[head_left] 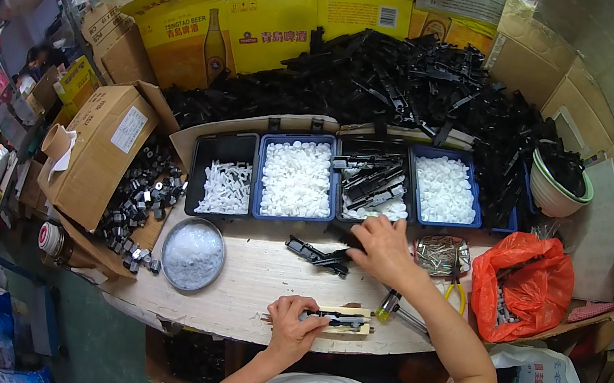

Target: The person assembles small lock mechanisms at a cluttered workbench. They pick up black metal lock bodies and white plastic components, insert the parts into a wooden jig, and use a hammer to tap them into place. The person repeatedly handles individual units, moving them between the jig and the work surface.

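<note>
At the bench's front edge, my left hand (293,325) is closed on one end of a long black plastic part (339,317), which lies in a pale yellow block-like fixture (358,332). Farther forward, my right hand (386,252) has its fingers bent around a dark plastic piece (342,235), just in front of the bins. Its fingertips partly hide that piece. Beside it, a few loose black plastic parts (315,255) rest on the bench. Behind the right hand, a black bin (341,145) holds black parts lying over small white pieces.
Blue bins of white pieces (296,178) stand along the back, below a heap of black parts (423,81). At left are a round metal tray (194,254) and a cardboard box (97,152). A screwdriver (388,304), yellow-handled pliers (456,294) and a red bag (523,284) lie right.
</note>
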